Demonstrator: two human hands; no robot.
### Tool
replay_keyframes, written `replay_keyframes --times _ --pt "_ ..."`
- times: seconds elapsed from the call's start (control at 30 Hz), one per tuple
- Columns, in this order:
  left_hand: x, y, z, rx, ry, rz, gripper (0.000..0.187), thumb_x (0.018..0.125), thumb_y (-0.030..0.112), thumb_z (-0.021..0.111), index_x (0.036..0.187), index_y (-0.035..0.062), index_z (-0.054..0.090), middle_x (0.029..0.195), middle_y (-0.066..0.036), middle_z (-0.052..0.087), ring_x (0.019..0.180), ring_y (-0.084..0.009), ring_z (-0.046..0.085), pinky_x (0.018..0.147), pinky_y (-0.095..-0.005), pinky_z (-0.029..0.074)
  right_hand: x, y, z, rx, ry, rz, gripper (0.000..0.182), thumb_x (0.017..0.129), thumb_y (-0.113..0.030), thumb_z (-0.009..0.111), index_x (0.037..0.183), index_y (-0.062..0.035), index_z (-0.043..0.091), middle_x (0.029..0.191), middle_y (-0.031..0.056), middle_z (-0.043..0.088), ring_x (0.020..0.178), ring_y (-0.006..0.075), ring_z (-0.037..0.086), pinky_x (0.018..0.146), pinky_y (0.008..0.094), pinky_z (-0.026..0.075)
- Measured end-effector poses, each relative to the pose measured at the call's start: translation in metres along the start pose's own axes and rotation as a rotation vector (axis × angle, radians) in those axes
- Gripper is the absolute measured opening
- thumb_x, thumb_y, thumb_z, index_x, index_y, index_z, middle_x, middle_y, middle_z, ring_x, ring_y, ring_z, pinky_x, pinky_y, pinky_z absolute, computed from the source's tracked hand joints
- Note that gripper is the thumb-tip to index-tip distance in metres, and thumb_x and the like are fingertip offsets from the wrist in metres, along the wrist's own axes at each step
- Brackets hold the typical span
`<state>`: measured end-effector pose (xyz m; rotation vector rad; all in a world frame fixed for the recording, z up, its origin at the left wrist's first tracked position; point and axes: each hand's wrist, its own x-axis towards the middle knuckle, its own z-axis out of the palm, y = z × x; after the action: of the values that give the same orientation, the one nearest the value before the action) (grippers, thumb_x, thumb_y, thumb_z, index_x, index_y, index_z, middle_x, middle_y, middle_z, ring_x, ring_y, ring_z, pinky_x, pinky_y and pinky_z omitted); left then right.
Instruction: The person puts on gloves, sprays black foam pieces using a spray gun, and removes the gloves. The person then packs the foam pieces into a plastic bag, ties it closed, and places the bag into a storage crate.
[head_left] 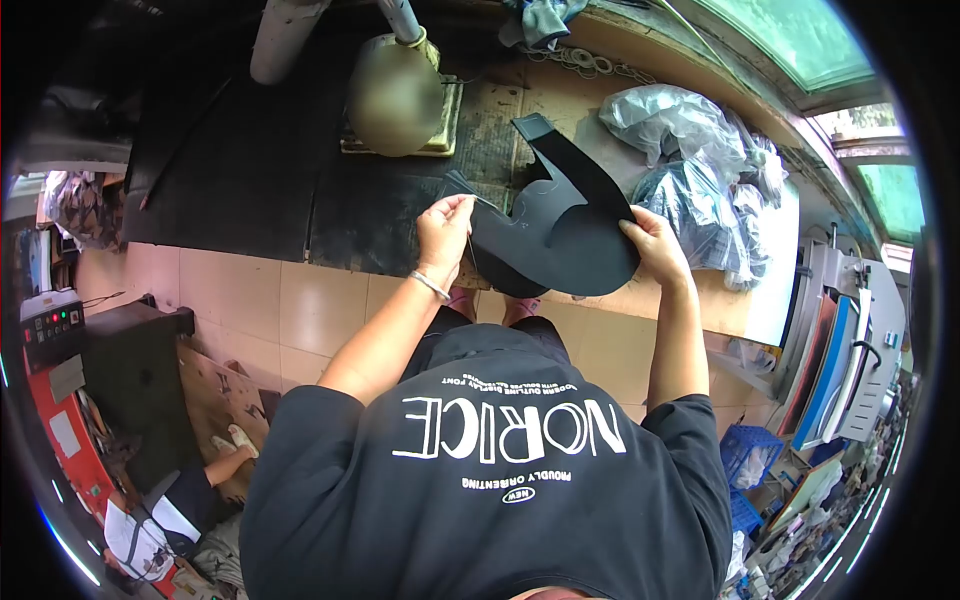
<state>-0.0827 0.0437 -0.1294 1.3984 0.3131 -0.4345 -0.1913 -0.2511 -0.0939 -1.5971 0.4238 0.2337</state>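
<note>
A black, flexible cut sheet (590,245) is held up between my two hands, curled with a long strip rising toward the back. My left hand (443,238), with a bracelet at the wrist, is closed in a pinch on its left edge. Thin pale lines, perhaps threads or marks, show near those fingertips. On the other side, my right hand (657,246) pinches the sheet's right edge between thumb and fingers. Part of the sheet is folded behind itself and hidden.
A worktable with a dark surface (230,190) lies ahead. A blurred round object (395,98) stands on it. Plastic bags (690,180) lie at the right, a grey machine (870,350) beyond. Red control box (52,322) stands left; another person (170,515) is at lower left.
</note>
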Motion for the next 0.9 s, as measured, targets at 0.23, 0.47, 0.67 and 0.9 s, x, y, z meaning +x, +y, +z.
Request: replay_keyframes --times 0.23,0.47,0.67,0.9 --pt "-0.003 -0.008 0.006 0.095 -0.053 0.116 0.016 0.084 0.014 0.065 0.09 -0.0015 0.066 0.063 0.003 0.058 0.051 -0.0017 0.048 0.048 -0.0178 0.038 0.013 -0.001 0.015 0.037 0.085 -0.032 0.023 0.089 -0.006 0.051 0.109 0.0027 0.059 0.093 0.0015 0.063 0.081 0.0073 0.055 0.074 0.0219 0.045" --pt "-0.043 -0.022 0.019 0.376 -0.13 0.231 0.015 0.084 0.013 0.063 0.087 -0.0004 0.067 0.057 0.0 0.061 0.048 -0.0019 0.05 0.046 -0.0206 0.039 0.037 0.038 0.061 0.213 0.157 -0.088 0.019 0.09 -0.009 0.052 0.104 0.0005 0.061 0.088 -0.0007 0.062 0.074 0.0061 0.054 0.064 0.0216 0.045" --pt "-0.062 -0.035 0.004 0.755 -0.189 0.559 0.016 0.077 0.014 0.067 0.091 0.0052 0.067 0.088 -0.009 0.062 0.066 -0.0171 0.061 0.061 -0.0273 0.048 0.023 0.022 0.056 -0.621 0.403 -0.045 0.037 0.083 -0.029 0.063 0.103 0.0027 0.06 0.091 0.0128 0.066 0.079 0.0166 0.061 0.069 0.0305 0.048" --pt "-0.056 -0.059 -0.04 0.008 -0.249 -0.582 0.091 0.069 0.057 0.072 0.126 -0.0045 0.037 0.121 -0.014 0.052 0.109 -0.023 0.051 0.093 -0.0447 0.038 0.049 0.032 0.031 -0.178 0.351 0.176 0.063 0.084 -0.05 0.057 0.12 0.0024 0.054 0.118 0.0154 0.058 0.106 0.0255 0.056 0.088 0.0329 0.043"
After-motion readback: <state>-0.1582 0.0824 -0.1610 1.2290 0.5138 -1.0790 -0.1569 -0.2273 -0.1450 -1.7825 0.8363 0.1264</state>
